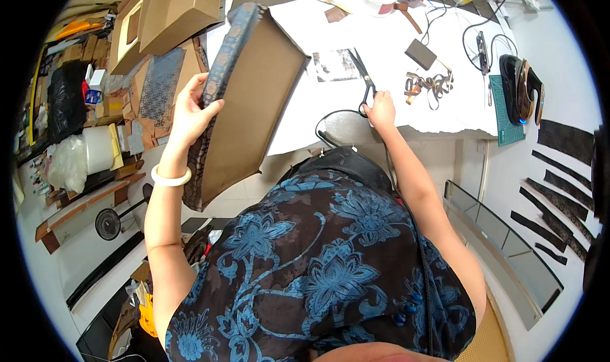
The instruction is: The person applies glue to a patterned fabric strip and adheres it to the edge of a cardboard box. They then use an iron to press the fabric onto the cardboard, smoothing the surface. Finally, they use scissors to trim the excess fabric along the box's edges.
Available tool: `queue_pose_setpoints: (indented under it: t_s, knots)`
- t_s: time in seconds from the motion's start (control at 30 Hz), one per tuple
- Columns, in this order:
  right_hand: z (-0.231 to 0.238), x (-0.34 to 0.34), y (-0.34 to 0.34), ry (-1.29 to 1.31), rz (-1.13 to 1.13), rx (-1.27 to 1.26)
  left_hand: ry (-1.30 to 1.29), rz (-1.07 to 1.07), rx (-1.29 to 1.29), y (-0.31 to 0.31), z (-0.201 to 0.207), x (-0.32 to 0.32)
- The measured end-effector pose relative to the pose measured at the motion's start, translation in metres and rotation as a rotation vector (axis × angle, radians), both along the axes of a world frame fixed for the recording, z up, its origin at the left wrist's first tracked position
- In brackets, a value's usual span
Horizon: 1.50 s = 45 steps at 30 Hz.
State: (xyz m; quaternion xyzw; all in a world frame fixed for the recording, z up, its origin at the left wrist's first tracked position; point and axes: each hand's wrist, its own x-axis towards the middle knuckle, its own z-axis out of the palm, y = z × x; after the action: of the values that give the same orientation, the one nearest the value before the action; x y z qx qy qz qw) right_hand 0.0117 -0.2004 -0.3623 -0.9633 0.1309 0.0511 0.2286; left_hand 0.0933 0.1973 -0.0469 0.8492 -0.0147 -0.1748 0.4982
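The left hand (pixel 192 113) grips the blue-patterned side of a shallow brown cardboard box (pixel 260 89), tilted to its right; the right hand (pixel 381 112) grasps the handles of black metal scissors (pixel 368 80) above the white-covered bench (pixel 467 117).

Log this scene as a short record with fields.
Left hand: the left hand grips the patterned side of a shallow box part, held tilted
Right hand: the right hand is at the handles of black scissors
Surface: white-covered table
Beside scissors: printed sheet, to their left
Right of scissors: tangled strips, dark flat rectangular piece
Far right: green cutting mat
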Motion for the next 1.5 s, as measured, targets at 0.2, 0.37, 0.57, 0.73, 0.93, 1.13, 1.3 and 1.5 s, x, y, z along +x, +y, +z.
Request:
queue_pose_setpoints:
  t_s: [0.2, 0.37, 0.57, 0.73, 0.93, 1.13, 1.3, 1.5]
  knots:
    - [0.011, 0.005, -0.017, 0.068, -0.225, 0.489, -0.158, -0.140, 0.079, -0.013, 0.007, 0.009]
    - [0.057, 0.010, -0.023, -0.377, -0.099, 0.412, -0.708, -0.487, 0.795, -0.047, 0.010, 0.022]
    - [0.152, 0.042, -0.006, -0.336, -0.168, 0.988, -0.845, -0.511, 0.835, -0.088, 0.000, 0.058]
    - [0.148, 0.034, 0.022, 0.048, 0.114, 1.883, -0.889, -0.462, 0.824, -0.101, -0.014, 0.078]
    - [0.132, 0.028, 0.073, 0.260, 0.126, 2.118, -0.798, -0.400, 0.704, -0.084, -0.004, 0.085]
    - [0.109, 0.053, 0.094, 0.281, 0.197, 2.225, -0.747, -0.380, 0.688, -0.088, 0.001, 0.082]
    - [0.108, 0.067, 0.105, 0.337, 0.249, 2.343, -0.852, -0.413, 0.731, -0.081, 0.002, 0.085]
    - [0.107, 0.069, 0.106, 0.353, 0.296, 2.363, -0.815, -0.385, 0.654, -0.070, 0.003, 0.087]
